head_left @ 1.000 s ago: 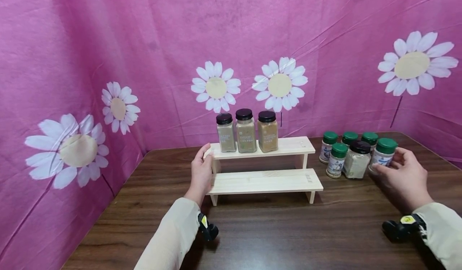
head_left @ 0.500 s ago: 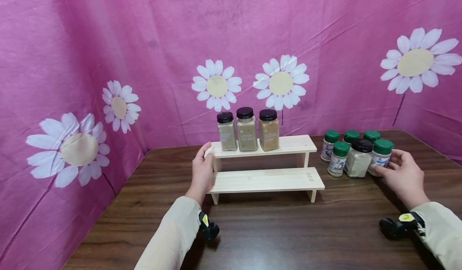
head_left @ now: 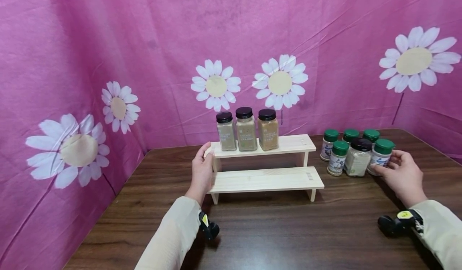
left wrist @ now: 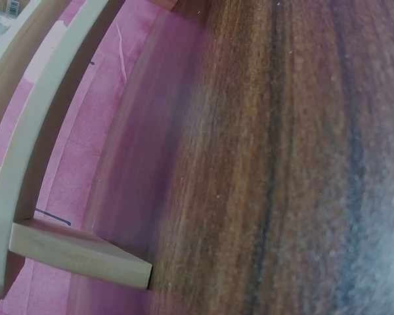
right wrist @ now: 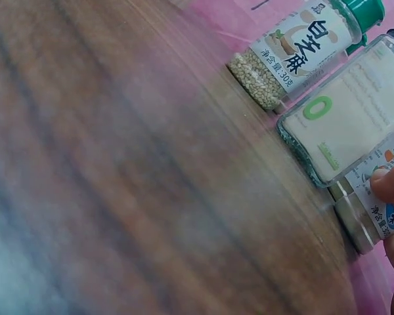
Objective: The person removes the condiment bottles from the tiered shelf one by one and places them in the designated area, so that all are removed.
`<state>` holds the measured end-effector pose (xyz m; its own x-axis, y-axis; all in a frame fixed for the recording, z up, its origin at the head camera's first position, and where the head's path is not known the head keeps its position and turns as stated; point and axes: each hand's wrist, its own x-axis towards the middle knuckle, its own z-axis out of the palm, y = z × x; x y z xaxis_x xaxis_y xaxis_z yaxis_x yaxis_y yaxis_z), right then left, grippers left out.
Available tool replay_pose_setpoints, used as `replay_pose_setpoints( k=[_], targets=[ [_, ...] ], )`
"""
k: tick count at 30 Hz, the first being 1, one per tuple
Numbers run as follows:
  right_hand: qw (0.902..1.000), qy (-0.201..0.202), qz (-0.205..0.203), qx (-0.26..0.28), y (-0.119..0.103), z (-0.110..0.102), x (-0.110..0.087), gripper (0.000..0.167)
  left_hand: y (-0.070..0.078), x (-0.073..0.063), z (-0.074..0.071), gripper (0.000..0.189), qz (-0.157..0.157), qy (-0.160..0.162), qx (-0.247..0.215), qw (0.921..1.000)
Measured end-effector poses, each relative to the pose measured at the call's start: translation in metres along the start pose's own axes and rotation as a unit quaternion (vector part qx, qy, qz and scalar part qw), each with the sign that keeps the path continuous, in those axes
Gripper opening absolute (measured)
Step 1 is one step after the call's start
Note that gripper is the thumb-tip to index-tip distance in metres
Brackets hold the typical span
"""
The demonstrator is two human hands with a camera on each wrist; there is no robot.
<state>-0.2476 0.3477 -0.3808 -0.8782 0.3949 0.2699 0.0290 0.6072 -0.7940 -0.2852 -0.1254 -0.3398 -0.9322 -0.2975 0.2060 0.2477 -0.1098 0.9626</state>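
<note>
My left hand [head_left: 201, 175] grips the left end of a pale two-tier wooden rack [head_left: 267, 180], fingers up at the top shelf's edge. Three square spice jars with black lids, among them a tan one [head_left: 268, 130], stand in a row on that top shelf. At the right, my right hand [head_left: 403, 177] holds a green-capped spice jar [head_left: 381, 157] between thumb and fingers; in the right wrist view the thumb lies on its label. Right beside it stands a black-lidded glass jar [right wrist: 345, 108] of pale powder, then a green-capped jar of sesame seeds [right wrist: 295, 56].
Behind these, three more green-capped jars [head_left: 329, 145] stand on the dark wooden table [head_left: 288, 234]. A pink cloth [head_left: 162, 33] with printed daisies hangs around the back and sides. Below the rack's top shelf lies its bare lower shelf [head_left: 252, 180].
My right hand has moved slightly left with the green-capped jar, bringing it up close beside the black-lidded jar, upright. My left hand stays at the rack's end.
</note>
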Motion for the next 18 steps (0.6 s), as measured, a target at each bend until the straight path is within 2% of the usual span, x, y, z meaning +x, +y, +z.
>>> replay_pose_setpoints(
  k=[9,11,13,15,18],
  targets=[
    [0.9999,-0.010,-0.001,-0.003,-0.001,-0.002,0.000,0.069,-0.001,0.000,0.000,0.038,0.003,0.002,0.001,1.0000],
    [0.9994,-0.018,0.004,0.030,0.001,-0.002,0.000,0.059,-0.001,0.001,0.000,0.038,0.000,0.005,0.005,1.0000],
    [0.9951,-0.031,0.012,0.093,0.003,-0.004,0.001,0.045,-0.001,0.001,0.000,0.038,-0.003,0.006,0.004,1.0000],
    [0.9869,-0.041,0.018,0.155,0.004,-0.007,0.001,0.047,-0.001,0.001,0.000,0.038,-0.003,0.005,0.002,1.0000],
    [0.9787,-0.050,0.015,0.199,0.003,-0.012,0.002,0.056,0.000,0.001,0.001,0.038,-0.002,0.005,-0.004,1.0000]
  ],
)
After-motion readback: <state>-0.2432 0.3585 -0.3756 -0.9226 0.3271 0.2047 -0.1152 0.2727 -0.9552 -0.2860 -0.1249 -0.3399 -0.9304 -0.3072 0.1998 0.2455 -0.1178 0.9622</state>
